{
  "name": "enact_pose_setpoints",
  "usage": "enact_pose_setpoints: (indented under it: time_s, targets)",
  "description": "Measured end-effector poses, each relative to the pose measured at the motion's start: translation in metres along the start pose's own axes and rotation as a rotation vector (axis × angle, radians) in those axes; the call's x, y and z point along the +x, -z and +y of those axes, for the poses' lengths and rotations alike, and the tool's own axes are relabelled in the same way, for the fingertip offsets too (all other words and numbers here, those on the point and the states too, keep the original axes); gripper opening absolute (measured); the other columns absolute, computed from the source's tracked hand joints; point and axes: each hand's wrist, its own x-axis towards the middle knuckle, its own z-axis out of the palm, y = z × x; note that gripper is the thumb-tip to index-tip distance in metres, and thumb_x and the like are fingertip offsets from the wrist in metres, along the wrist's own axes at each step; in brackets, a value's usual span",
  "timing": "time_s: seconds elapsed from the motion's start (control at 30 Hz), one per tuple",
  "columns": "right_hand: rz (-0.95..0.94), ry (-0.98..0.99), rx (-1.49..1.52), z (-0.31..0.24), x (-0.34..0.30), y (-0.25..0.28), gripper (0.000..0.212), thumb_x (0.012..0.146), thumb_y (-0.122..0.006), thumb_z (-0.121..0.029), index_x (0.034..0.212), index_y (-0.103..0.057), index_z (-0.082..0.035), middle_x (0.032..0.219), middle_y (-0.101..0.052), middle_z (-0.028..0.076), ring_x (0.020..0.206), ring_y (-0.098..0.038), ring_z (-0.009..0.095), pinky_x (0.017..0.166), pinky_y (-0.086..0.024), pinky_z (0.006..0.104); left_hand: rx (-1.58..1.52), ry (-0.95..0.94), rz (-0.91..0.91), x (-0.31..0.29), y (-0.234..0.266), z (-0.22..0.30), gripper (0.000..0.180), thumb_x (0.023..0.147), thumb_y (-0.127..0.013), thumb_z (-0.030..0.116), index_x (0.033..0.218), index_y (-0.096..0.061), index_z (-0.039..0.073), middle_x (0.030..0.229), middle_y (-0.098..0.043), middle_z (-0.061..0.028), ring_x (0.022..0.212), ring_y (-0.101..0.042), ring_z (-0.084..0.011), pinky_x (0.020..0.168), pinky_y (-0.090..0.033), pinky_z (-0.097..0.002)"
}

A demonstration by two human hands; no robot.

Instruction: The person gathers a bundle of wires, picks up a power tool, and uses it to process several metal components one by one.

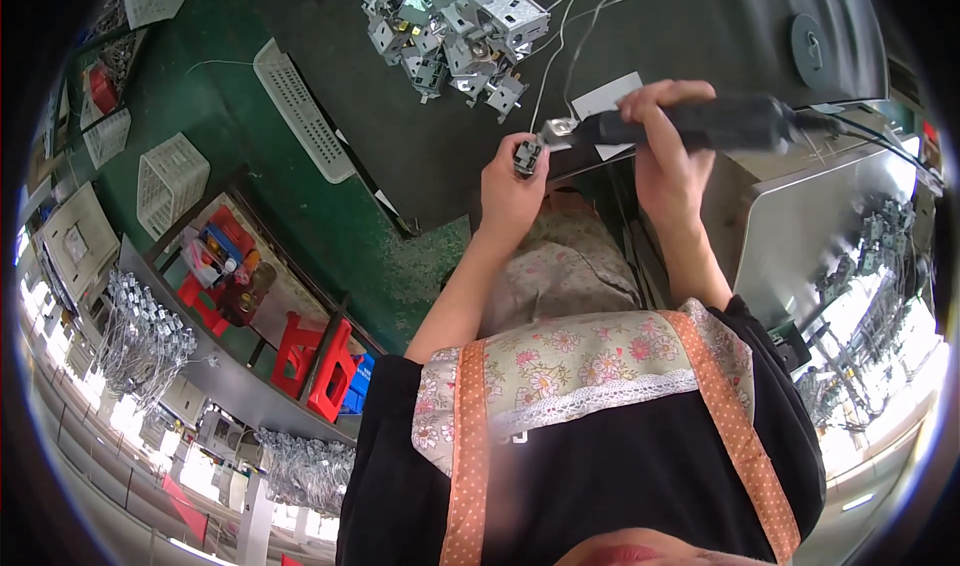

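L hand (512,196) on a metal box (526,157), R hand (668,151) on a black tool (730,124)

The 2 hands are apart, & each one is full. The L hand is clamped on the metal box, which is small & silvery w/ dark bits in it. The box is by the near edge of the dark bench (690,36). The R hand is wrapped round the black tool. The tool is long & fat, lies sideways, & its front points at the L hand. A dark cord (868,136) comes out of its back end & goes off to the right.

There's a shiny metal bit (560,128) btwn the tool's front & the box. Can't tell if it touches the box, b/c it's too small & blurry.

Farther up on the bench is a big messy pile of metal parts (450,36), mostly silver. Thin white wires (563,28) run from the top down toward the hands. A white card (607,96) is near the bench edge, partly hidden by the tool. A round dark disc (806,51) is on the right.

On the left, a long white basket (300,111) is beside the bench, & red stools (297,354) are lower down. The person has a flowery apron (590,361) on.
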Motion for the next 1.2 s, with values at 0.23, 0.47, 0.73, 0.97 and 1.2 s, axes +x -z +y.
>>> enact_pose_setpoints:
  time_s: [0.23, 0.47, 0.73, 0.97, 1.2]
  targets:
    - [-0.250, 0.068, -0.030, -0.013, -0.013, -0.016, 0.028, 0.086, -0.065, -0.008, 0.102, -0.042, -0.007, 0.085, -0.052, 0.009, 0.083, -0.052, 0.021, 0.088, -0.042, 0.0402, 0.140, -0.040, 0.018, -0.001, -0.002, -0.012, 0.024, 0.084, -0.071, 0.009, 0.105, -0.062, 0.002, 0.078, -0.066, -0.0080, 0.069, -0.059, -0.0096, 0.065, -0.050, -0.0276]
    - [-0.270, 0.005, -0.129, -0.001, -0.016, -0.020, 0.026, 0.085, -0.061, 0.001, 0.100, -0.041, -0.006, 0.084, -0.054, 0.010, 0.082, -0.053, 0.020, 0.089, -0.045, 0.0409, 0.136, -0.001, -0.063, -0.003, -0.001, -0.008, 0.027, 0.082, -0.069, 0.008, 0.106, -0.057, 0.002, 0.087, -0.065, -0.0180, 0.076, -0.065, -0.0359, 0.067, -0.052, -0.0396]
    - [-0.284, 0.073, -0.172, -0.003, -0.017, -0.017, 0.026, 0.085, -0.059, 0.003, 0.101, -0.040, -0.006, 0.086, -0.054, 0.010, 0.083, -0.054, 0.020, 0.088, -0.046, 0.0401, 0.142, -0.039, -0.043, -0.002, 0.001, -0.002, 0.026, 0.082, -0.069, 0.008, 0.105, -0.058, 0.001, 0.085, -0.065, -0.0177, 0.074, -0.066, -0.0341, 0.067, -0.052, -0.0392]
    - [-0.275, -0.005, -0.174, 0.001, -0.015, -0.021, 0.027, 0.085, -0.060, 0.004, 0.100, -0.040, -0.006, 0.084, -0.054, 0.010, 0.081, -0.054, 0.020, 0.087, -0.046, 0.0401, 0.192, -0.050, -0.048, -0.001, 0.000, -0.002, 0.027, 0.082, -0.070, 0.008, 0.104, -0.057, 0.001, 0.087, -0.065, -0.0188, 0.079, -0.065, -0.0365, 0.069, -0.052, -0.0406]
    - [-0.338, -0.017, -0.173, -0.002, -0.017, -0.019, 0.029, 0.082, -0.062, 0.005, 0.098, -0.040, -0.006, 0.084, -0.054, 0.010, 0.081, -0.053, 0.020, 0.086, -0.046, 0.0399, 0.191, 0.000, -0.087, -0.001, 0.001, -0.002, 0.028, 0.080, -0.070, 0.007, 0.104, -0.057, 0.002, 0.089, -0.066, -0.0191, 0.081, -0.065, -0.0378, 0.070, -0.052, -0.0418]
